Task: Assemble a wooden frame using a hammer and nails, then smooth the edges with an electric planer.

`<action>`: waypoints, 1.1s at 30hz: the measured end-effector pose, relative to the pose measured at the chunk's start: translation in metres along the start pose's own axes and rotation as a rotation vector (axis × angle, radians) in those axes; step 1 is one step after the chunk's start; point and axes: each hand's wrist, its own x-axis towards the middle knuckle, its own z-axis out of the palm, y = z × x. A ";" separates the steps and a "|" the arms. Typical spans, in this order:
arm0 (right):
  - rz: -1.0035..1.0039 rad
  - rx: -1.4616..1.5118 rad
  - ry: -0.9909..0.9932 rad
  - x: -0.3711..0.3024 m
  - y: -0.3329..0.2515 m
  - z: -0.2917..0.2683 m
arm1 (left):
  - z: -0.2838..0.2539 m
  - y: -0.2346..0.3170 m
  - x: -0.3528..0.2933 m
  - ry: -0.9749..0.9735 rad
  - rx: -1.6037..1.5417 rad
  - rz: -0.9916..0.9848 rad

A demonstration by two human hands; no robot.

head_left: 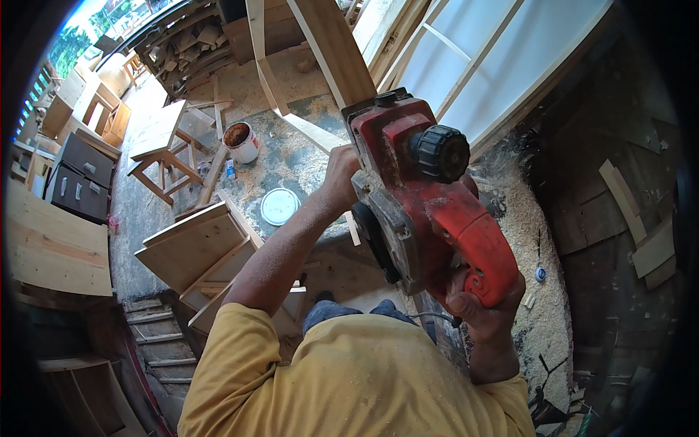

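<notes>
A red electric hand planer (426, 193) with a black round knob rests on the near end of a long pale wooden plank (335, 51) that runs away from me. My right hand (486, 309) is wrapped around the planer's red rear handle. Gripping the plank's left edge beside the planer's front is my left hand (341, 169). My yellow shirt fills the bottom of the view.
Sawdust covers the concrete floor (291, 156). A white bucket (242, 142) and a round white lid (279, 206) lie to the left. A small wooden stool (162, 142), wooden panels (193, 247), dark drawers (80, 178) and stacked timber (189, 40) stand left and behind. Large pale boards (502, 51) lean at right.
</notes>
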 end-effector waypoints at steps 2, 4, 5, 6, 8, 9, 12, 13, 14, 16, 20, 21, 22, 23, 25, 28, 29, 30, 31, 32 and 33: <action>0.033 0.031 -0.016 0.002 0.001 0.001 | 0.002 -0.001 -0.003 0.044 -0.060 -0.016; 0.017 0.020 -0.013 0.003 0.001 0.003 | 0.001 0.002 -0.002 0.083 -0.127 -0.029; 0.000 0.008 -0.006 0.004 0.001 0.003 | -0.003 0.004 0.000 -0.007 -0.109 -0.090; 0.002 0.006 0.000 0.005 0.001 0.004 | -0.008 0.008 0.003 -0.097 -0.090 -0.149; -0.032 -0.027 0.027 0.009 0.003 0.004 | -0.018 0.022 0.012 -0.284 -0.060 -0.270; -0.025 -0.033 0.037 0.016 0.004 0.003 | -0.022 0.032 0.018 -0.380 -0.045 -0.328; -0.174 -0.129 0.037 0.027 -0.008 0.008 | 0.010 -0.027 -0.017 0.053 -0.054 0.020; -0.156 -0.091 0.082 0.028 -0.017 -0.001 | -0.007 0.006 0.001 0.063 -0.114 0.000; -0.146 -0.046 0.114 0.031 -0.020 -0.009 | -0.019 0.024 0.014 0.046 -0.068 0.057; -0.152 0.115 0.166 0.012 -0.023 -0.031 | -0.023 0.022 0.019 0.021 -0.024 0.035; -0.126 0.089 0.225 -0.014 -0.024 -0.032 | -0.028 0.025 0.022 -0.011 -0.006 0.016; -0.128 0.092 0.232 -0.016 -0.021 -0.030 | -0.029 0.025 0.022 -0.025 0.005 0.004; -0.074 0.073 0.227 -0.018 -0.015 -0.027 | -0.030 0.025 0.022 -0.033 0.004 0.010; -0.019 0.056 0.221 -0.020 -0.012 -0.022 | -0.031 0.027 0.021 -0.028 -0.033 -0.009; 0.043 0.051 0.229 -0.024 -0.009 -0.012 | -0.029 0.028 0.024 -0.027 -0.069 -0.027; 0.044 -0.032 0.086 -0.026 0.009 -0.009 | -0.032 0.027 0.027 -0.031 0.092 0.028; 0.034 -0.026 0.079 -0.025 0.011 -0.007 | -0.030 0.031 0.027 0.049 -0.038 0.006; 0.043 0.018 0.087 -0.022 0.010 -0.004 | -0.029 0.033 0.026 0.062 -0.040 -0.003; 0.053 0.060 0.100 -0.021 0.011 0.000 | -0.027 0.033 0.025 0.072 -0.047 -0.009; 0.038 0.065 0.094 -0.019 0.011 0.002 | -0.027 0.031 0.024 0.072 -0.063 0.005; 0.042 0.073 0.086 -0.018 0.012 0.004 | -0.028 0.032 0.021 0.059 -0.040 0.011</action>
